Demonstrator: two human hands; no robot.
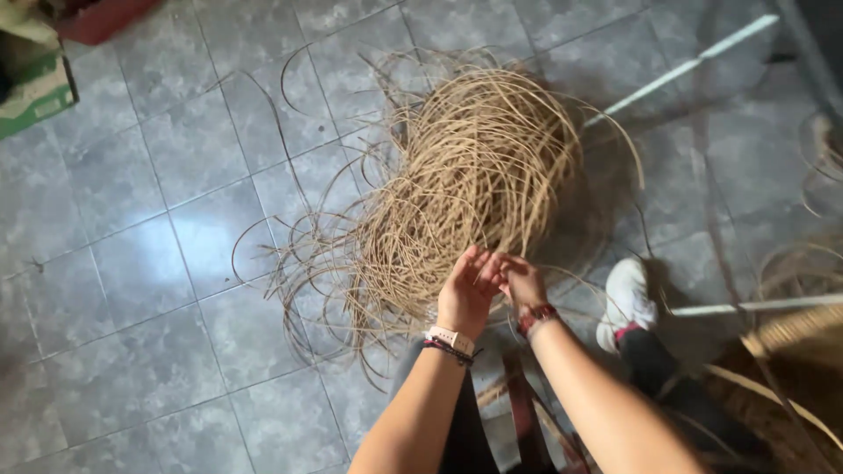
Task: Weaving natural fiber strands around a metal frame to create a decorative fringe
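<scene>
A big tangled bundle of thin tan rattan strands [457,184] lies on the grey tiled floor [158,263]. My left hand [468,291], with a pale watch and dark bands at the wrist, reaches into the near edge of the bundle, fingers apart among the strands. My right hand [524,285], wearing a red and dark wristband, sits right beside it with fingers curled on strands at the same spot. Whether either hand pinches a single strand is hard to tell.
My white shoe [625,298] rests on the floor at the right. A woven basket piece [795,329] and loose strips lie at the far right. A green box [35,92] and a red object [101,17] sit top left. A white bar [694,63] crosses the top right.
</scene>
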